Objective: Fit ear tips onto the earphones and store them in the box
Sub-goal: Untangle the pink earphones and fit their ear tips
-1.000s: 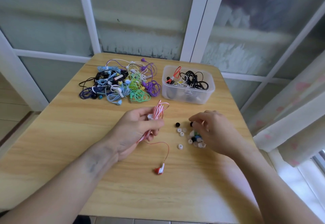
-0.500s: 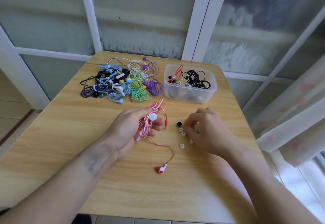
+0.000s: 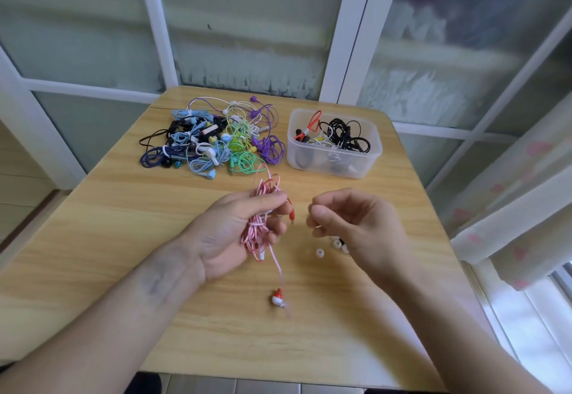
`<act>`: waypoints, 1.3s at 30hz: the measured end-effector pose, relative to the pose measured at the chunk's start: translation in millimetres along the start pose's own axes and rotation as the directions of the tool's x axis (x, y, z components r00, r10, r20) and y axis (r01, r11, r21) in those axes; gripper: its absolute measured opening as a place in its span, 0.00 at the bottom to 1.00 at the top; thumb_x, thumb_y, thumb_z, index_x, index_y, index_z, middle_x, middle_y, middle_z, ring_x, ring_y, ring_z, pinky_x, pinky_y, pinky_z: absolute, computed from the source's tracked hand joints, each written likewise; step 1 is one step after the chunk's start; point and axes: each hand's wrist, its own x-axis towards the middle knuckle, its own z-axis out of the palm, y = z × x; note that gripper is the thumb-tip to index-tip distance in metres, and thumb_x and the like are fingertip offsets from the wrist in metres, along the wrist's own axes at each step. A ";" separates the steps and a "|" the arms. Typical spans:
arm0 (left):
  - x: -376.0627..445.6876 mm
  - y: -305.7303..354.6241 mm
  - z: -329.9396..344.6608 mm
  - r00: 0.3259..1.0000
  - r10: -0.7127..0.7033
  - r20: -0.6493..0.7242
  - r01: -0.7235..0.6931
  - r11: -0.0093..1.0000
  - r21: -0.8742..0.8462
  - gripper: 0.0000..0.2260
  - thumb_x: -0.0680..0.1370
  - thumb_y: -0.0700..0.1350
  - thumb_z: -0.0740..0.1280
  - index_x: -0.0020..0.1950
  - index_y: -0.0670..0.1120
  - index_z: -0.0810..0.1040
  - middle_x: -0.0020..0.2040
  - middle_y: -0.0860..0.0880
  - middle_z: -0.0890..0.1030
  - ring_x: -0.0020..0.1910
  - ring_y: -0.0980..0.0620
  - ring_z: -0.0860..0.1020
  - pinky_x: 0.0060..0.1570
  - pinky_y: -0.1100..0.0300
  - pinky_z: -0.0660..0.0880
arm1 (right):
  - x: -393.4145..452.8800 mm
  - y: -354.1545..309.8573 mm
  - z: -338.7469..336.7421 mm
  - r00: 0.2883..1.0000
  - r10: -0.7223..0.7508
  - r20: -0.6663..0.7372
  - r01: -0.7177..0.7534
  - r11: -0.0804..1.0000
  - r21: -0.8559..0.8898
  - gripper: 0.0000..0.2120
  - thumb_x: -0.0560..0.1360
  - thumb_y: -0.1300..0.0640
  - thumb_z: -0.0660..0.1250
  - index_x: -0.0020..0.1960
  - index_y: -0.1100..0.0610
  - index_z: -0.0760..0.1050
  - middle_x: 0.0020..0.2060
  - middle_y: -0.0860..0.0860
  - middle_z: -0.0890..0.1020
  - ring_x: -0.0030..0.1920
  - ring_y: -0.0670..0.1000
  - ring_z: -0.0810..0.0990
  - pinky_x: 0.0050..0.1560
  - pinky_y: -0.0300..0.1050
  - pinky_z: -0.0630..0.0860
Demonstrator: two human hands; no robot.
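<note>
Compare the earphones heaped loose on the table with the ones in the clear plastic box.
The loose heap of earphones is many-coloured: blue, green, purple, black. The boxed earphones are mostly black, with one red pair. The heap sprawls wide on the wooden table; the boxed ones sit packed inside the clear plastic box. Both are tangled, coiled cords.

Bright, soft daylight floods in through the frosted window panes (image 3: 247,37) from twelve o'clock and through the curtain (image 3: 510,208) at three. The wooden table (image 3: 108,223) is evenly lit, with only faint shadows under the forearms toward six. At four o'clock the window strip blows out to white glare. Wide-angle distortion bends the white window frames (image 3: 154,22) outward at the edges. The dangling red earbud (image 3: 278,298) smears with motion blur, and both forearms go soft at the bottom corners.
</note>
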 end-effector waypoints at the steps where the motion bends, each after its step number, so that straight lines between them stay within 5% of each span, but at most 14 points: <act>1: 0.0 -1.0 0.7 1.000 0.000 -0.005 0.000 1.000 0.000 0.06 0.69 0.42 0.70 0.43 0.42 0.77 0.40 0.45 0.79 0.29 0.53 0.75 0.25 0.65 0.69 | -0.8 1.7 3.3 1.000 0.006 0.004 -0.006 1.000 0.006 0.03 0.73 0.65 0.72 0.46 0.63 0.80 0.37 0.60 0.85 0.34 0.52 0.83 0.34 0.38 0.77; 9: -4.1 -0.7 4.4 0.985 -0.017 0.171 0.026 0.998 -0.052 0.11 0.70 0.49 0.72 0.35 0.44 0.75 0.35 0.47 0.75 0.20 0.56 0.67 0.18 0.66 0.55 | -9.4 5.4 21.7 0.991 0.063 0.119 -0.081 0.985 0.154 0.12 0.71 0.58 0.72 0.48 0.65 0.75 0.42 0.57 0.86 0.43 0.53 0.86 0.37 0.38 0.79; 15: -3.8 3.0 4.0 0.999 -0.030 0.026 0.029 0.998 0.051 0.10 0.71 0.49 0.66 0.35 0.46 0.69 0.32 0.45 0.75 0.18 0.53 0.65 0.23 0.63 0.50 | -7.1 5.9 23.4 0.999 0.016 0.031 -0.023 0.968 0.251 0.09 0.70 0.64 0.72 0.47 0.64 0.75 0.38 0.60 0.85 0.36 0.54 0.85 0.37 0.38 0.79; 19: -3.9 -2.7 2.7 0.997 0.034 -0.067 -0.017 0.971 0.239 0.09 0.74 0.43 0.65 0.52 0.42 0.76 0.38 0.44 0.80 0.20 0.52 0.69 0.22 0.65 0.53 | -4.9 6.1 16.3 0.995 -0.097 -0.005 0.097 0.995 0.036 0.08 0.69 0.61 0.76 0.44 0.60 0.77 0.38 0.56 0.86 0.36 0.56 0.85 0.41 0.59 0.82; 22: -4.1 -4.3 5.0 0.993 0.088 -0.082 -0.062 0.958 0.280 0.10 0.75 0.42 0.67 0.55 0.39 0.77 0.38 0.44 0.81 0.21 0.51 0.72 0.18 0.67 0.59 | -5.9 4.6 12.6 0.994 -0.110 -0.005 0.110 0.993 -0.031 0.08 0.70 0.64 0.76 0.44 0.57 0.79 0.39 0.55 0.86 0.37 0.55 0.85 0.40 0.70 0.78; 27: -3.1 -7.3 3.7 0.978 0.158 -0.133 -0.096 0.918 0.385 0.11 0.74 0.47 0.71 0.45 0.39 0.76 0.29 0.48 0.78 0.18 0.54 0.69 0.18 0.66 0.59 | -5.6 2.0 6.5 0.990 -0.044 0.137 0.056 0.995 -0.082 0.07 0.69 0.60 0.77 0.44 0.59 0.80 0.35 0.57 0.85 0.33 0.53 0.82 0.37 0.56 0.77; 31: -1.2 -2.2 0.0 0.978 0.175 -0.115 -0.136 0.948 0.289 0.03 0.77 0.41 0.68 0.46 0.43 0.75 0.28 0.48 0.75 0.19 0.54 0.69 0.19 0.66 0.61 | -1.6 6.4 5.8 0.999 0.036 0.029 -0.035 0.999 -0.024 0.08 0.72 0.57 0.74 0.45 0.62 0.79 0.41 0.59 0.86 0.40 0.62 0.85 0.38 0.58 0.79; 35: -0.5 6.9 -6.8 0.994 0.112 -0.015 -0.109 0.986 0.122 0.08 0.71 0.38 0.69 0.49 0.43 0.78 0.30 0.48 0.72 0.19 0.54 0.67 0.20 0.67 0.61 | 4.7 10.2 21.7 0.997 -0.045 0.059 0.061 0.950 -0.305 0.05 0.73 0.60 0.75 0.41 0.56 0.80 0.48 0.45 0.84 0.42 0.43 0.84 0.36 0.40 0.79; 39: -3.9 10.8 -3.8 0.995 0.095 0.003 -0.095 0.995 0.001 0.09 0.67 0.37 0.64 0.46 0.41 0.75 0.25 0.48 0.68 0.19 0.54 0.63 0.19 0.66 0.58 | 8.7 13.3 34.9 0.970 -0.111 0.215 0.207 0.841 -0.500 0.04 0.73 0.55 0.75 0.42 0.51 0.80 0.41 0.42 0.84 0.35 0.36 0.78 0.40 0.31 0.70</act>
